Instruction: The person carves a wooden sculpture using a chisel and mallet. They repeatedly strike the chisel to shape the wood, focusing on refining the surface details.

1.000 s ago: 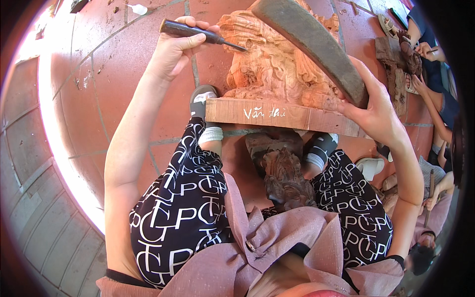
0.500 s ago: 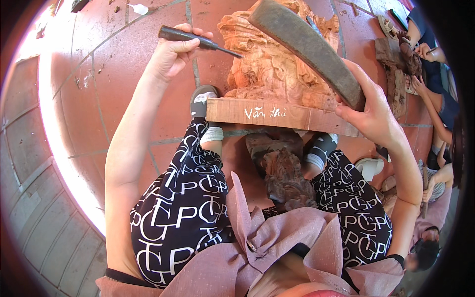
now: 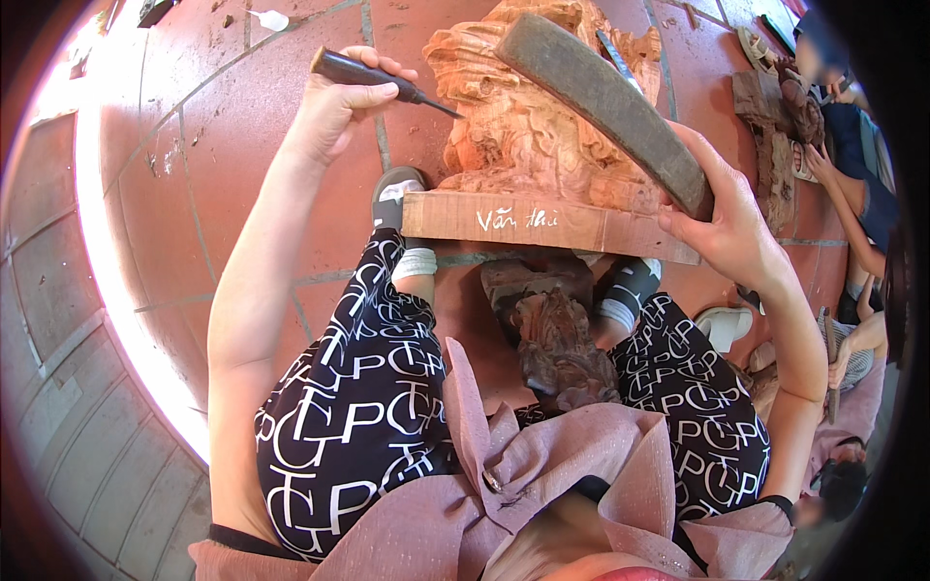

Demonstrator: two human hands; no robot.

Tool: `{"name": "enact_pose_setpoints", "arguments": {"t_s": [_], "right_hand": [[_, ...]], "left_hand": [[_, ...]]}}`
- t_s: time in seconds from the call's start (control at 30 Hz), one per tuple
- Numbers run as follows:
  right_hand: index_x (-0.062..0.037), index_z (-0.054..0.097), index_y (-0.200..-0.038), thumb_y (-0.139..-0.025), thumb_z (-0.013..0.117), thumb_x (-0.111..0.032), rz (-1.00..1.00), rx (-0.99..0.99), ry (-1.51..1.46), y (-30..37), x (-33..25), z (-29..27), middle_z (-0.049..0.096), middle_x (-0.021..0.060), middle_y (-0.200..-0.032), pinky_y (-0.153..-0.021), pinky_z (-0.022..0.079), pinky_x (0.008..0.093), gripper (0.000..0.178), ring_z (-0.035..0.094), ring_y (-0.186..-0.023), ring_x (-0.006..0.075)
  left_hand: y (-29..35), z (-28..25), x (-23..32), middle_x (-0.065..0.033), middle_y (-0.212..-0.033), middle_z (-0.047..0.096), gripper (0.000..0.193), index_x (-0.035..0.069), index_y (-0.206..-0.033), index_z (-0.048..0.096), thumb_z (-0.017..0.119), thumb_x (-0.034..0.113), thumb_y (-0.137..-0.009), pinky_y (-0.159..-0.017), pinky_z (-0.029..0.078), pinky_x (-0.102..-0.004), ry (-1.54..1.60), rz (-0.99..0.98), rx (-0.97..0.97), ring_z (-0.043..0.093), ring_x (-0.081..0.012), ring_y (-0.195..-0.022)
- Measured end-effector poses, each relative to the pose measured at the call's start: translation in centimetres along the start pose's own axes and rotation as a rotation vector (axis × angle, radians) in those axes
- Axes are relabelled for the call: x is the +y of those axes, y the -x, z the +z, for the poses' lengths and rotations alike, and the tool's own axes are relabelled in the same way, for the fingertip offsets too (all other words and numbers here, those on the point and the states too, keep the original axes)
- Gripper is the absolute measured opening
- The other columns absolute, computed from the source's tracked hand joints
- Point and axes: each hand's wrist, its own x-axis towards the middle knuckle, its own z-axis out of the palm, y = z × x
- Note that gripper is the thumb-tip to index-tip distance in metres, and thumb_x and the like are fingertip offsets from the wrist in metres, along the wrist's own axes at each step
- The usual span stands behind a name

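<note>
In front of me on the tiles stands an orange-brown wood carving [image 3: 513, 126] with deep folds, on a flat wooden base [image 3: 591, 229] bearing white handwriting. My left hand [image 3: 329, 116] is closed round the dark handle of a carving chisel [image 3: 373, 76]. Its thin shank points right and down, with the tip at the carving's left side; whether it touches I cannot tell. My right hand [image 3: 734, 218] grips the lower end of a long, slightly curved wooden mallet [image 3: 605, 111], which slants up and left in front of the carving and hides part of it.
A darker carved wood piece [image 3: 562, 353] lies between my legs. A narrow metal tool [image 3: 618, 58] shows behind the mallet. On the right, other people's hands [image 3: 823, 167] are near brown wood blocks [image 3: 772, 160]. A small white bottle [image 3: 271, 19] lies at the far left.
The chisel tip has shifted slightly left and down. The mallet's upper end has dropped a little to the right. Both hands keep their hold.
</note>
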Motion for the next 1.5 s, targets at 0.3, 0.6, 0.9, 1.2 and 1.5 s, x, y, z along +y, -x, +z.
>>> {"name": "enact_pose_setpoints", "arguments": {"t_s": [0.3, 0.6, 0.9, 1.2, 1.5], "right_hand": [[-0.0012, 0.041, -0.142, -0.074, 0.068, 0.005, -0.036, 0.045, -0.024, 0.5, 0.1, 0.2, 0.055, 0.0041, -0.095, -0.085, 0.044, 0.0272, 0.073, 0.05, -0.088, 0.0109], [-0.0058, 0.045, -0.139, -0.074, 0.063, 0.003, -0.258, 0.12, 0.084, 1.1, 1.2, 0.3, 0.064, 0.0153, -0.107, -0.092, 0.047, 0.0364, 0.068, 0.062, -0.099, 0.0243], [-0.0054, 0.045, -0.139, -0.076, 0.068, 0.001, -0.165, 0.071, -0.046, 1.9, 2.0, -0.2, 0.065, 0.017, -0.115, -0.094, 0.047, 0.0374, 0.068, 0.063, -0.109, 0.0271], [-0.0058, 0.045, -0.139, -0.075, 0.071, 0.001, -0.212, 0.144, -0.008, 2.8, 2.6, -0.4, 0.065, 0.0172, -0.117, -0.095, 0.047, 0.0383, 0.069, 0.063, -0.112, 0.0281], [-0.0053, 0.044, -0.139, -0.075, 0.07, 0.002, -0.218, 0.131, -0.035, 2.9, 2.9, -0.2, 0.064, 0.0179, -0.118, -0.095, 0.048, 0.0389, 0.07, 0.063, -0.112, 0.0277]], "left_hand": [[1.0, 6.5, 3.4, -0.0075, -0.108, 0.066, 0.028, 0.006, -0.104, 0.057, 0.065, -0.011, -0.084, -0.095, 0.054, -0.0324, -0.556, 0.317, -0.185, 0.065, -0.0193, -0.108], [2.3, 10.1, 1.6, -0.0081, -0.098, 0.066, 0.025, 0.004, -0.092, 0.06, 0.07, -0.01, -0.074, -0.083, 0.054, -0.0338, -0.987, 0.561, -0.215, 0.067, -0.0232, -0.1], [4.4, 10.2, 1.7, -0.0097, -0.088, 0.06, 0.022, 0.005, -0.081, 0.056, 0.061, -0.013, -0.07, -0.073, 0.053, -0.0339, -1.074, 0.491, -0.27, 0.067, -0.028, -0.097], [4.5, 10.8, 0.5, -0.0089, -0.097, 0.063, 0.022, 0.005, -0.083, 0.064, 0.069, -0.014, -0.073, -0.087, 0.054, -0.0377, -1.046, 0.544, -0.248, 0.065, -0.0282, -0.105], [4.3, 11.4, -0.5, -0.009, -0.096, 0.059, 0.026, 0.006, -0.086, 0.063, 0.067, -0.01, -0.066, -0.078, 0.053, -0.0329, -1.123, 0.559, -0.303, 0.064, -0.0253, -0.092]]}}
